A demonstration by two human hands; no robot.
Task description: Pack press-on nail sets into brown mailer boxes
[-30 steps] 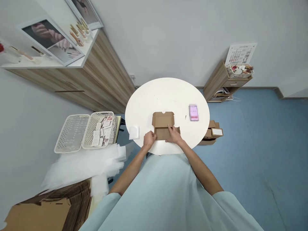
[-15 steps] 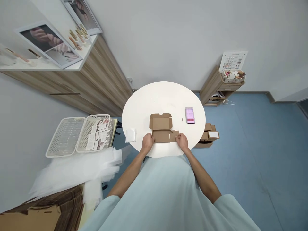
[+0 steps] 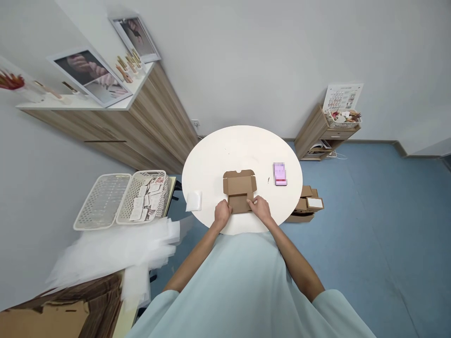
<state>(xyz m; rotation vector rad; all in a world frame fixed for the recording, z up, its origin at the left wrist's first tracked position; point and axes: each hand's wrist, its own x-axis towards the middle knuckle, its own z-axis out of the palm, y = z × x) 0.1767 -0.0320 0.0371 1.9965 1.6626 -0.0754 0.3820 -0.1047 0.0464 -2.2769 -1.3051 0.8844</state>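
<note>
The white table (image 3: 243,141) carries an open brown carton (image 3: 240,185) near its near edge, lid towards the far edge. The left hand (image 3: 222,213) pinches the left wall (its fingertips are partly hidden); the right hand (image 3: 260,209) pinches the right wall. Uneven pressure could crease a wall. A white packet (image 3: 193,201) lies by the left edge.

Phone (image 3: 280,174) screen was pixelated. Mark (image 3: 268,180) beside it: too small to identify. Cardboard stack (image 3: 102,300) ran off lower left. Fingers (image 3: 253,204) partly hid box (image 3: 239,185) sides.
</note>
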